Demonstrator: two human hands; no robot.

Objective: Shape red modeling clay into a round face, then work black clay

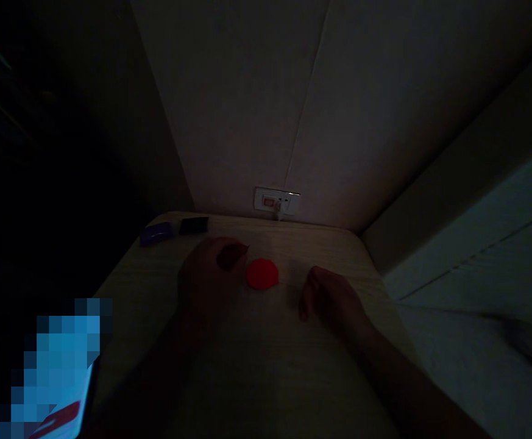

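Red disc (262,274), round and apparently flat, lying on a pale wood-grain counter (311,241) between a person's two bare hands. It is the brightest thing on the surface; its thickness and material cannot be made out.

The left hand (206,274) is just beside the disc, back of the hand upward. A dark reddish shape (231,256) with a pointed tip shows at its fingers; whether they are clamped on it cannot be told. The right hand (334,299) is on the disc's other side, a little apart from it, fingers curled inward. Whether its fingertips meet, or hold anything, is hidden in shadow.

Near the far left corner are a purple packet (156,233) and a dark flat item (194,225), both clear of the disc. Behind the counter, a wall socket (269,202) has a plug in it.

As a judgement, dim light is the main difficulty: the left hand could easily cover or nudge the disc. Good handling would mean low, slow fingers, feeling for the rim before any grip. If the disc is thin, steadying one edge lightly while a fingertip lifts the opposite edge should work better than pinching from above.
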